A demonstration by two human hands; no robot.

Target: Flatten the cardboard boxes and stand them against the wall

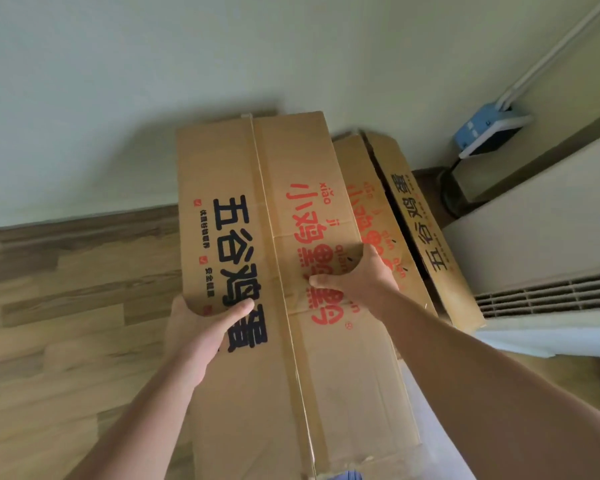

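Boxes counted: I see two, a flattened box [291, 271] at frame centre and a second box [406, 216] just right of it, by the wall [153, 81].
Left hand [201, 337]: curled round the flattened box's left edge, thumb on top.
Right hand [357, 275]: grips its right edge.
Writing: black "五谷鸡蛋"; red "小鸡", pinyin "xiǎo jī"; further red characters partly covered.
Cut off: the box's lower end; smaller print illegible.
Upper right: blue device [478, 128], blurred.
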